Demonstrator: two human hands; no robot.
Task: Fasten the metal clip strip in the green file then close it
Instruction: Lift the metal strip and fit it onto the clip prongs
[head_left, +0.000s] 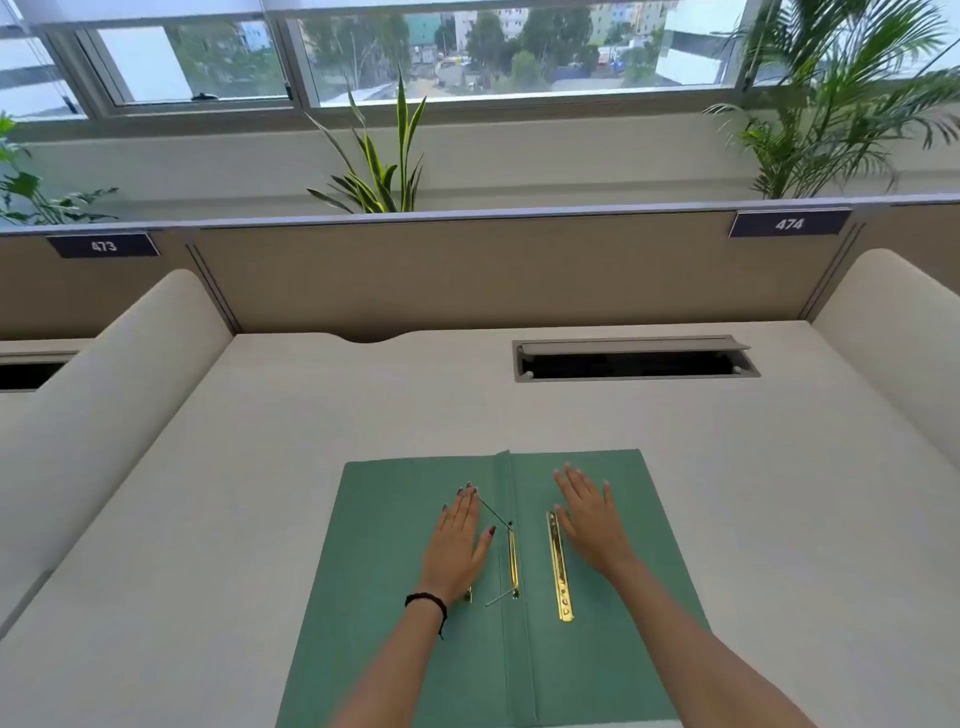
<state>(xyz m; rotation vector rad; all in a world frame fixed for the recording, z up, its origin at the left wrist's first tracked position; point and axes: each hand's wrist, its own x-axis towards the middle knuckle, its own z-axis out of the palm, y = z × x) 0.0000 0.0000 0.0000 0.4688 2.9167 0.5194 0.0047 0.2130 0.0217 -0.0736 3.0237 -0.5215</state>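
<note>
The green file (613, 654) lies open and flat on the white desk in front of me. A gold fastener base (513, 561) runs along the spine fold, with two thin metal prongs sticking out to the left at its ends. A loose gold clip strip (560, 566) lies on the right flap, parallel to the spine. My left hand (457, 540) rests flat on the left flap, fingers spread, holding nothing. On the right flap my right hand (589, 519) lies flat just right of the strip, also holding nothing.
An open cable slot (634, 361) sits in the desk (311, 441) at the back right. Padded dividers rise on both sides, and a beige partition (493, 270) with plants behind it closes off the far edge.
</note>
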